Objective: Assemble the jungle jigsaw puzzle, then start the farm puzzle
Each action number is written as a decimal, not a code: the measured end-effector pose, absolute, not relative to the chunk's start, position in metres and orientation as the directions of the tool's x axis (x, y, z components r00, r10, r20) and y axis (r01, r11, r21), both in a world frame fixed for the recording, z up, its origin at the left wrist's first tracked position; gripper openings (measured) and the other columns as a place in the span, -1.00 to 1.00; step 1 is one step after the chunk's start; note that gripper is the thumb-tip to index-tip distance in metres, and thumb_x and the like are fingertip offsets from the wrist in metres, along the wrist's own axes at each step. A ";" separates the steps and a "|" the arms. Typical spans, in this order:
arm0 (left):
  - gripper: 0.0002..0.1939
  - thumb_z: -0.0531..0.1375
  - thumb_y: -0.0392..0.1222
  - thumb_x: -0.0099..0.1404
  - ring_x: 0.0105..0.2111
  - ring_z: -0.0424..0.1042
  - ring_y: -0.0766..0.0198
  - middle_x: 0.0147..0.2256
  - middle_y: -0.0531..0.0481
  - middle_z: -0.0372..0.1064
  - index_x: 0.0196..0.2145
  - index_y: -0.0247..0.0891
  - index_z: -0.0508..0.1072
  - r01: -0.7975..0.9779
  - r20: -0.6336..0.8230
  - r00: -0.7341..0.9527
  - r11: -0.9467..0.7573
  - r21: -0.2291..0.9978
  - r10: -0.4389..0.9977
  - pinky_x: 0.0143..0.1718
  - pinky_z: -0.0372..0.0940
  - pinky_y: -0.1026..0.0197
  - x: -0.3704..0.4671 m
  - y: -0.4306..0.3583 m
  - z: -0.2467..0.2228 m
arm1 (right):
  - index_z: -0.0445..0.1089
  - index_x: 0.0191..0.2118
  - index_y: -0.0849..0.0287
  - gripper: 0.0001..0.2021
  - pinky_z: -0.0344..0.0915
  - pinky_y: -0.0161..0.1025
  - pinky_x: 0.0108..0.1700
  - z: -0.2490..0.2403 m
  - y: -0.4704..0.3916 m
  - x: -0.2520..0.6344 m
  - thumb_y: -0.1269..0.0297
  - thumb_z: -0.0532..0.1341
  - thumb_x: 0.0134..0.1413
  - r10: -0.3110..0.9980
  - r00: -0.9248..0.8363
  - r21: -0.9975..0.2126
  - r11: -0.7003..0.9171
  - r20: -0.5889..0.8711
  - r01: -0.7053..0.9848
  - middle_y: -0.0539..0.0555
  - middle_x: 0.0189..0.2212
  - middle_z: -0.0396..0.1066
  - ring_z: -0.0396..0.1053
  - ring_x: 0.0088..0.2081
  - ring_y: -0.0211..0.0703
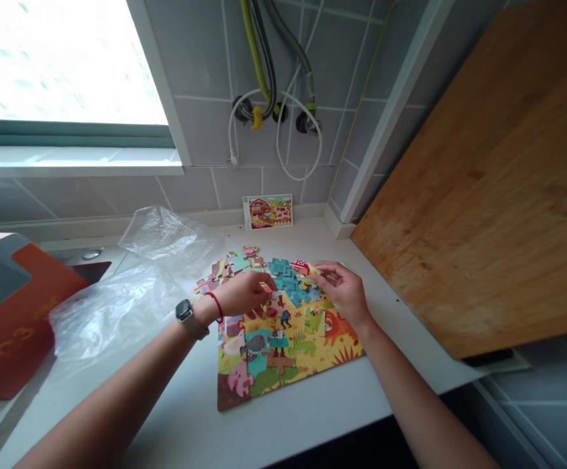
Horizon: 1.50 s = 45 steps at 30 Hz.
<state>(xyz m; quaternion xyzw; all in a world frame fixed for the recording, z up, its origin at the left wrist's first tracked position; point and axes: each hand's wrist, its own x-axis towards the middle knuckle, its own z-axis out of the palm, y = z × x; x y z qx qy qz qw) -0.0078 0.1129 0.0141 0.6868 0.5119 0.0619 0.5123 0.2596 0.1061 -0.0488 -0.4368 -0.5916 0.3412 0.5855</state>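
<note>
A colourful jigsaw puzzle (307,345) with animal pictures lies on the white counter, with loose pieces strewn over its far half. My left hand (251,291), with a watch and a red string at the wrist, is over the puzzle's left part, fingers curled down; whatever its fingertips may hold is too small to make out. Between the thumb and fingers of my right hand (344,290) is a red and yellow puzzle piece (301,266), at the far right of the puzzle. Blue pieces (288,280) lie heaped between the hands.
A picture card (268,212) leans on the wall behind the puzzle. Crumpled clear plastic (117,312) and an orange and grey box (19,312) are on the left. A large wooden board (498,195) leans at the right. Hoses and a white cable (320,150) hang on the wall.
</note>
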 end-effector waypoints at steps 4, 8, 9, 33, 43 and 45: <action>-0.79 0.18 -0.20 0.35 -0.29 0.64 0.07 -0.23 -0.12 0.63 -0.09 -0.23 0.53 0.839 -0.327 0.385 -0.180 0.514 0.863 -0.31 0.45 0.17 -0.009 0.114 0.011 | 0.58 -0.27 0.12 -0.69 0.60 -0.13 -0.08 -0.047 0.107 0.261 -0.01 0.48 0.04 0.918 0.111 -0.923 0.371 0.381 0.105 0.17 -0.15 0.61 0.59 -0.10 0.00; -0.73 0.19 -0.03 0.43 -0.17 0.61 -0.04 -0.16 -0.16 0.61 -0.09 -0.20 0.59 0.894 -0.121 0.407 -0.367 0.257 0.906 -0.12 0.45 0.01 -0.011 0.117 0.006 | 0.59 -0.28 0.12 -0.71 0.60 -0.14 -0.10 -0.045 0.106 0.259 0.00 0.46 0.07 0.910 0.104 -0.914 0.390 0.402 0.113 0.17 -0.18 0.61 0.59 -0.12 -0.01; -0.71 0.17 -0.02 0.46 -0.15 0.60 -0.02 -0.10 -0.18 0.59 -0.03 -0.20 0.58 0.879 -0.062 0.433 -0.405 0.252 0.899 -0.09 0.46 0.00 -0.010 0.118 0.003 | 0.59 -0.28 0.12 -0.72 0.60 -0.14 -0.10 -0.044 0.106 0.258 0.00 0.46 0.07 0.910 0.105 -0.914 0.391 0.402 0.110 0.17 -0.18 0.61 0.59 -0.12 -0.01; -0.78 0.06 -0.31 0.52 -0.25 0.56 0.06 -0.25 -0.16 0.55 -0.04 -0.25 0.49 0.808 0.165 0.552 -0.573 0.137 0.817 -0.28 0.39 0.17 0.018 0.150 -0.038 | 0.56 -0.32 0.12 -0.68 0.60 -0.14 -0.22 -0.041 0.105 0.257 -0.04 0.47 0.03 0.934 0.148 -0.945 0.321 0.326 0.058 0.18 -0.19 0.62 0.59 -0.17 0.02; -0.92 0.18 -0.23 0.42 -0.20 0.52 0.07 -0.28 -0.14 0.50 -0.18 -0.22 0.48 0.776 0.267 0.460 -0.529 0.343 0.847 -0.12 0.40 0.12 0.012 0.162 -0.041 | 0.57 -0.34 0.14 -0.67 0.56 -0.12 -0.07 -0.043 0.106 0.255 -0.06 0.46 0.03 0.921 0.159 -0.934 0.348 0.357 0.078 0.16 -0.24 0.63 0.60 -0.18 -0.02; -0.92 0.17 -0.23 0.40 -0.20 0.52 0.09 -0.24 -0.14 0.50 -0.19 -0.20 0.46 0.762 0.288 0.417 -0.504 0.407 0.862 -0.09 0.40 0.11 0.010 0.163 -0.039 | 0.58 -0.34 0.14 -0.65 0.57 -0.11 -0.09 -0.042 0.106 0.255 -0.07 0.46 0.02 0.923 0.163 -0.937 0.338 0.348 0.083 0.17 -0.24 0.63 0.59 -0.19 -0.01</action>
